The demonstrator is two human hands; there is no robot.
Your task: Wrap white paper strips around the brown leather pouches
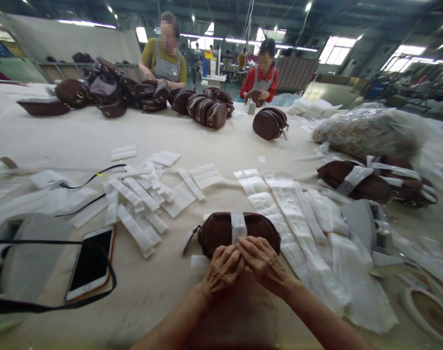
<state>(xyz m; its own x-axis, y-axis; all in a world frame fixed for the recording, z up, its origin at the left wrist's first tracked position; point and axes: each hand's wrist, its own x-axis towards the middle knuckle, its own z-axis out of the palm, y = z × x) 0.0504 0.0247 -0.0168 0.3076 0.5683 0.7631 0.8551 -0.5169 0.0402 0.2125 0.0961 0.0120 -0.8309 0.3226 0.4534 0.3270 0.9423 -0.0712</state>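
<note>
A small dark brown zippered bag [217, 232] lies on the table right in front of me, its zip pull [189, 240] sticking out to the left. A white foam strip [238, 224] runs around its middle. My left hand [224, 270] has its fingers curled against the bag's front, beside the strip's lower end. My right hand [263, 260] presses its fingers together on the strip from the right. The two hands' fingertips meet there and hide the end of the strip. A small white piece [199, 261] lies beside the bag on the left.
Loose white strips [135, 194] lie left, with a phone [92, 262] and black straps. Stacked white foam lengths [297, 218], grey tape dispensers [362, 223] and wrapped brown bags [354, 181] lie right. Across the table, two people [168, 63] work beside piled brown bags [104, 90].
</note>
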